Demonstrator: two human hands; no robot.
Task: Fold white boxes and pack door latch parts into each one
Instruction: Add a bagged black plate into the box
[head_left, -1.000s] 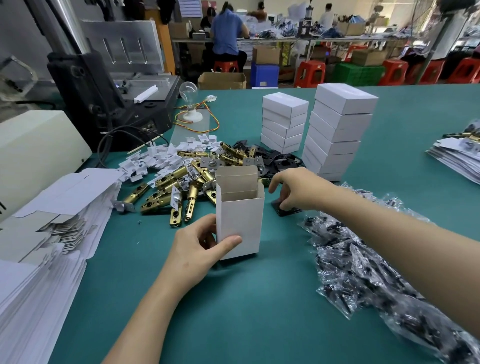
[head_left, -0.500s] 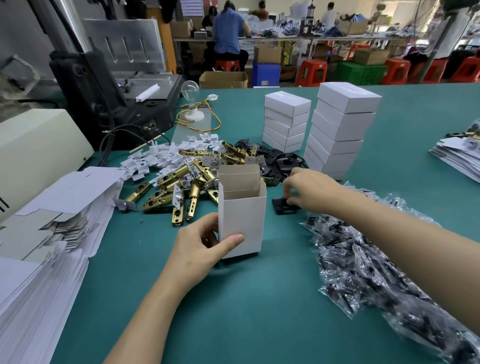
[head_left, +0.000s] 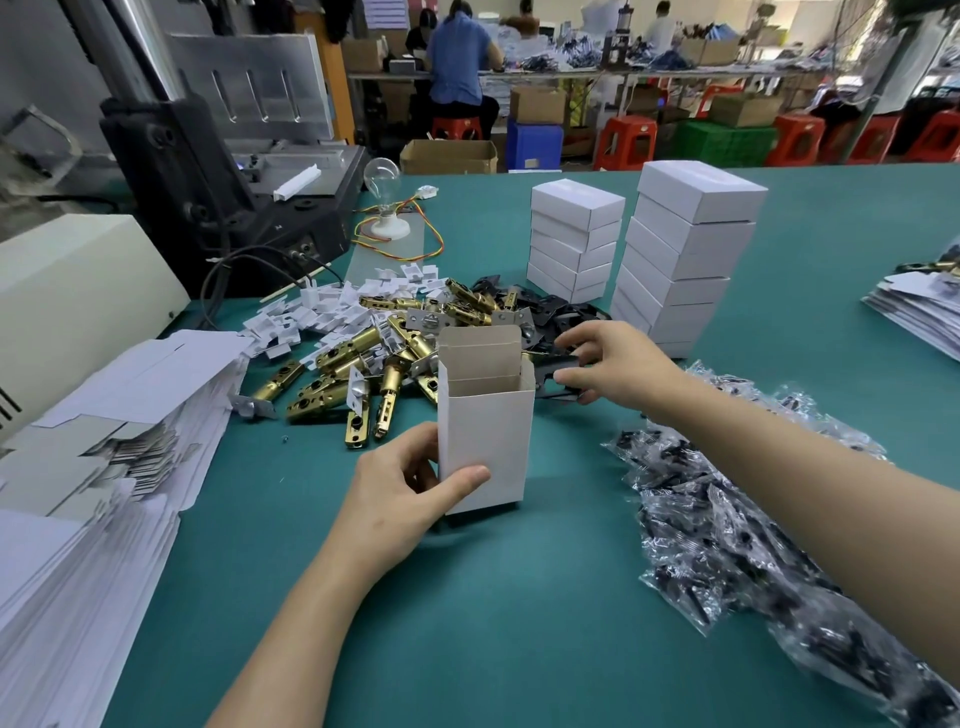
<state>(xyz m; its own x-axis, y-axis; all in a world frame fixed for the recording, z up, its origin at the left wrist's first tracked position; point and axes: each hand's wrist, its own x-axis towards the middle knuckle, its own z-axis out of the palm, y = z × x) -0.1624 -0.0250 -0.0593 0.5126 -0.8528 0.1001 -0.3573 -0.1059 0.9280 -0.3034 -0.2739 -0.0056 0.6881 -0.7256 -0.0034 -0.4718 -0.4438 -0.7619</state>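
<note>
Item: one white box (head_left: 485, 431), folded, top flap up, awaiting parts.
The box stood upright at the table's (head_left: 493, 623) centre. The left hand (head_left: 400, 493) gripped its lower left side, thumb across the front, seemingly to steady it for loading. At its 2 o'clock the right hand (head_left: 613, 364), fingers curled, pinched a black plate (head_left: 558, 382) at the edge of the dark pile. Brass latch bolts (head_left: 363, 374) lay heaped at 10 o'clock, within reach. Closed boxes (head_left: 685, 249) were stacked at 1 o'clock, out of the way. Flat blanks (head_left: 104, 441) lay at 9 o'clock.
</note>
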